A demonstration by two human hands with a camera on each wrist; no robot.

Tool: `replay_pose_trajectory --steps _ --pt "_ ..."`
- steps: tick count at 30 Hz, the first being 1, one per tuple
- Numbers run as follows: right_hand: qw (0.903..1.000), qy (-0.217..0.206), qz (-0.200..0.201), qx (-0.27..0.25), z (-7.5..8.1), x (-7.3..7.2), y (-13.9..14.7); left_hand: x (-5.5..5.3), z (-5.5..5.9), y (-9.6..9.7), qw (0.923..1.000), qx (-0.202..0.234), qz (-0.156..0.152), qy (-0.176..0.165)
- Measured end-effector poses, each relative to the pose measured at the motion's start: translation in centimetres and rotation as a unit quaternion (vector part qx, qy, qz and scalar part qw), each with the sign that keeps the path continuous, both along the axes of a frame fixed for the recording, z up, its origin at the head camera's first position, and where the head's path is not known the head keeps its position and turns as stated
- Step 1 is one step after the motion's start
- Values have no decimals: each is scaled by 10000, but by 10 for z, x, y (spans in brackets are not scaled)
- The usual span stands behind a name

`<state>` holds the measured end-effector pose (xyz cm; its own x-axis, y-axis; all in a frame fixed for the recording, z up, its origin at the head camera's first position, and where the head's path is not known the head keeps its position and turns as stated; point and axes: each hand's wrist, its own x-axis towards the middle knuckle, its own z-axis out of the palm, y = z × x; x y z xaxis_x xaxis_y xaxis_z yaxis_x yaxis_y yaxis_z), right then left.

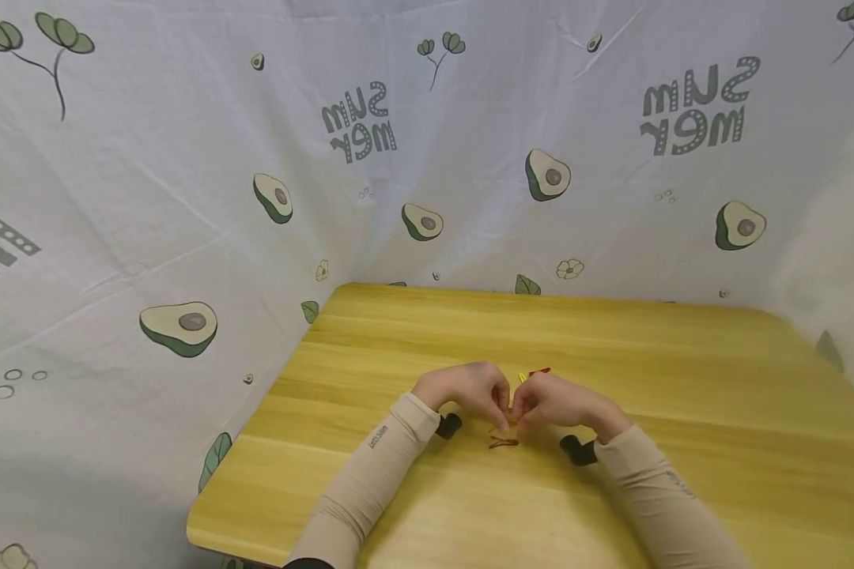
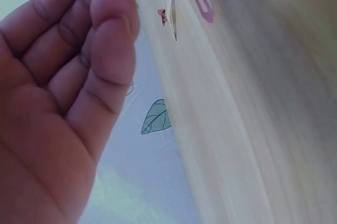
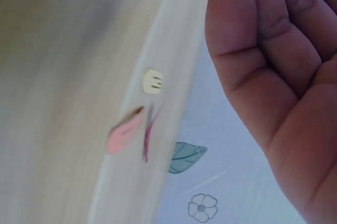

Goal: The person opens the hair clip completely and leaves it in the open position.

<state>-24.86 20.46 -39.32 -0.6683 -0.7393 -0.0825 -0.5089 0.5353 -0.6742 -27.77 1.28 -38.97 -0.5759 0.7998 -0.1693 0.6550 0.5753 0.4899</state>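
The left hand [image 1: 475,391] and right hand [image 1: 551,401] meet with curled fingers, whether pinching anything I cannot tell, just beside the red clip [image 1: 503,442] on the table [image 1: 370,340], so light, small fingertip moves should serve best.

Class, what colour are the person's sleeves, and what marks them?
Beige sleeves with dark lettering; best in the head view.

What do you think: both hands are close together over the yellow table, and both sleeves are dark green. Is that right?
Not quite: the sleeves are beige, not dark green, as the head view shows. The left hand and right hand are close together over the yellow table.
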Motion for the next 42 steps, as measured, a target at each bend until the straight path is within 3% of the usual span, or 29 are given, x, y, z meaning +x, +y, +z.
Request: replay_pose_trajectory --steps 8,15,23,31,42 --pt "9974 -485 -84 -520 12 -10 9 -11 2 4 9983 484 -41 -337" --pt "9959 -615 -374 -547 18 -19 24 -28 3 12 9952 754 18 -619" --pt "9923 -755 -870 -448 14 -27 43 -47 4 25 9935 977 32 -585" --pt "9839 -759 -1597 -240 9 -30 54 -61 1 40 9952 758 152 -595" --pt "9704 -1066 -2154 -235 -4 -36 57 -69 -5 57 9983 309 230 -447"
